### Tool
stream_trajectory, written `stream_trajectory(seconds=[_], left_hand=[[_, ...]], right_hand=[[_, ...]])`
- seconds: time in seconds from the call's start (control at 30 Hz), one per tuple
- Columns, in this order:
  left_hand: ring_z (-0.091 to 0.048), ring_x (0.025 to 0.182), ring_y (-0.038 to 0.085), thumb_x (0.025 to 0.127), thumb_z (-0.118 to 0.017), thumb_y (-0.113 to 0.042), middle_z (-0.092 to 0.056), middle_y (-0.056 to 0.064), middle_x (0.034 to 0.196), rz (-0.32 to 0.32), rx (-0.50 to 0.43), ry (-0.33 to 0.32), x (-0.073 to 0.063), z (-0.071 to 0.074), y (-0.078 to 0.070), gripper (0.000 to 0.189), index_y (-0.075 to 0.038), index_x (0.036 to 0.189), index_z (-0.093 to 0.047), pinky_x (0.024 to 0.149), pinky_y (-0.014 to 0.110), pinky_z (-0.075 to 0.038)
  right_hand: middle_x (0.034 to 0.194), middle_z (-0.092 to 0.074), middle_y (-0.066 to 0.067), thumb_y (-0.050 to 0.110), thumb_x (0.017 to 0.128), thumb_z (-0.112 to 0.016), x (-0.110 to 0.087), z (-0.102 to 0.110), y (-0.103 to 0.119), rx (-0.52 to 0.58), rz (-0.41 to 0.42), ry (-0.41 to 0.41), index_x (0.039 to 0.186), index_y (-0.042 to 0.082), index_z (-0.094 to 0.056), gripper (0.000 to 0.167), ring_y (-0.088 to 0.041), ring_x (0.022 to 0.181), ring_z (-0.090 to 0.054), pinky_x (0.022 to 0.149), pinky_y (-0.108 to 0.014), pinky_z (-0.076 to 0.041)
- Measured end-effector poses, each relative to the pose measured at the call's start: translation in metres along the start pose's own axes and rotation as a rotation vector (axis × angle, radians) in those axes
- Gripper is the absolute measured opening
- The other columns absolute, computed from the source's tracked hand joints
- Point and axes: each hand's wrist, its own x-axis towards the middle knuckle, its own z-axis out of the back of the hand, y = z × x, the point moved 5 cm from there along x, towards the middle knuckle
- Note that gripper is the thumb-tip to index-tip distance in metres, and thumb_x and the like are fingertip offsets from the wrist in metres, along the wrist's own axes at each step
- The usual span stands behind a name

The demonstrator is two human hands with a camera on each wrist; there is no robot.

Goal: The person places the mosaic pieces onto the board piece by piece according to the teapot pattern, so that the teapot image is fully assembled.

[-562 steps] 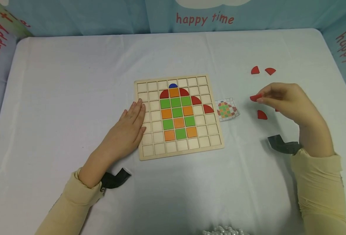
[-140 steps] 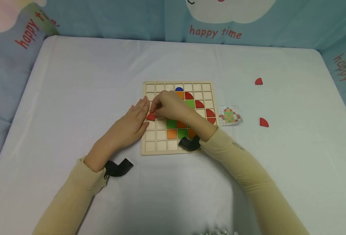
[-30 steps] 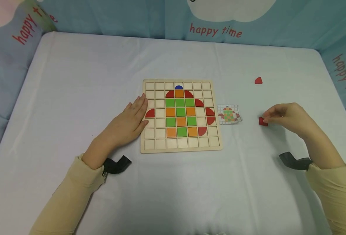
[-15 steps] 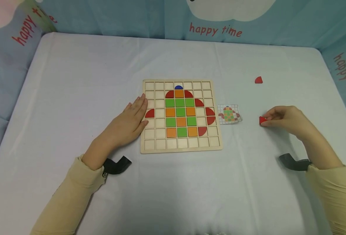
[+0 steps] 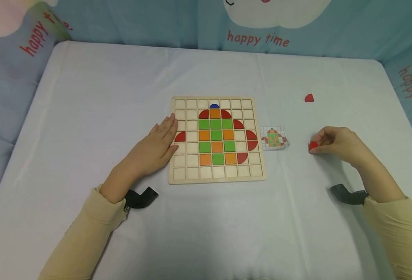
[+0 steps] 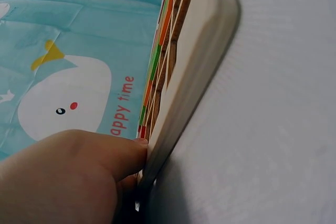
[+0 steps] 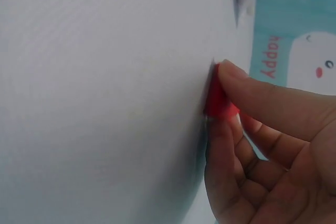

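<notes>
A wooden grid board (image 5: 217, 180) lies at mid-table, with green and orange squares, several red quarter-circle tiles and a blue half-circle (image 5: 214, 105) set in its cells. My left hand (image 5: 149, 149) rests flat along its left edge, fingers straight; the left wrist view shows the thumb at the board's edge (image 6: 181, 85). To the right of the board, my right hand (image 5: 340, 146) pinches a red quarter-circle tile (image 7: 221, 98) between thumb and fingers, close over the cloth. The tile is tilted up and partly covered by the thumb.
Another loose red quarter-circle tile (image 5: 309, 98) lies farther back on the right. A small paper pattern card (image 5: 274, 138) sits against the board's right edge. White cloth (image 5: 104, 97) covers the table, and a blue printed curtain (image 5: 150, 27) borders it behind and at the sides.
Since the oldest frame, red tiles have gone into the board's right side and left column, leaving fewer loose ones. Lately my right hand has taken hold of the near red tile and tilted it up.
</notes>
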Motion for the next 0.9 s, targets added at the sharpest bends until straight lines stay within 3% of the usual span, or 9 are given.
stream_trajectory(seconds=[0.17,0.3,0.63,0.9], left_hand=[[-0.001,0.143,0.030,0.101,-0.040,-0.025,0.000,0.019,0.156,-0.003,0.005,0.010,0.000,-0.002,-0.002,0.062,0.008,0.147,-0.012,0.114,0.046,-0.007],[-0.002,0.143,0.030,0.101,-0.040,-0.024,-0.001,0.019,0.156,-0.002,0.008,0.009,0.000,-0.002,-0.003,0.062,0.008,0.147,-0.012,0.114,0.046,-0.008],[-0.002,0.143,0.030,0.102,-0.039,-0.024,0.000,0.018,0.156,0.003,0.019,0.008,-0.002,-0.002,-0.003,0.062,0.007,0.147,-0.012,0.114,0.045,-0.007],[-0.002,0.143,0.029,0.101,-0.039,-0.024,0.000,0.019,0.156,0.010,0.029,0.006,-0.002,0.001,-0.003,0.062,0.008,0.147,-0.011,0.114,0.045,-0.007]], right_hand=[[0.082,-0.063,-0.004,0.027,0.081,-0.076,-0.003,0.002,0.000,0.024,-0.001,0.016,0.096,0.002,-0.062,0.033,-0.010,0.076,-0.054,0.065,-0.019,-0.042],[0.083,-0.064,-0.004,0.020,0.085,-0.072,-0.004,0.009,0.010,0.040,0.029,-0.029,0.098,0.001,-0.064,0.024,-0.008,0.075,-0.054,0.065,-0.016,-0.042],[0.083,-0.063,-0.005,0.021,0.086,-0.071,0.002,0.014,0.059,0.075,0.114,-0.061,0.098,0.003,-0.065,0.022,-0.012,0.076,-0.055,0.067,-0.022,-0.042],[0.082,-0.064,-0.006,0.009,0.083,-0.072,0.009,0.006,0.095,0.151,0.232,-0.054,0.091,0.001,-0.067,0.012,-0.014,0.074,-0.057,0.065,-0.020,-0.045]])
